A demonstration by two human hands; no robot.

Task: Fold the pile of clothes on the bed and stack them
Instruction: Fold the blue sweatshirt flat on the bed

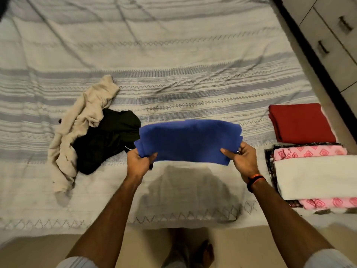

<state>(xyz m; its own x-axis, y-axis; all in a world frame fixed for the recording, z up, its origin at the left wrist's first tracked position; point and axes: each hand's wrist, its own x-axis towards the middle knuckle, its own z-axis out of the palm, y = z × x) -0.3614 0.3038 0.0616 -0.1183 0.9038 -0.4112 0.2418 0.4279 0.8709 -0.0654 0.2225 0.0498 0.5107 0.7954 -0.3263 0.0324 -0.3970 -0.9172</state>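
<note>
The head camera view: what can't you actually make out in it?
- Black garment: partly covered by the beige garment, so its type is unclear.
- Stack on the right: the white piece hides most of the pink patterned one; the frame edge cuts it off.
- Blue cloth: left hand and right hand grip its near corners; its underside is hidden.

Dim warm light, soft shadow on the bed [173, 55], blurred, bowed edges.
</note>
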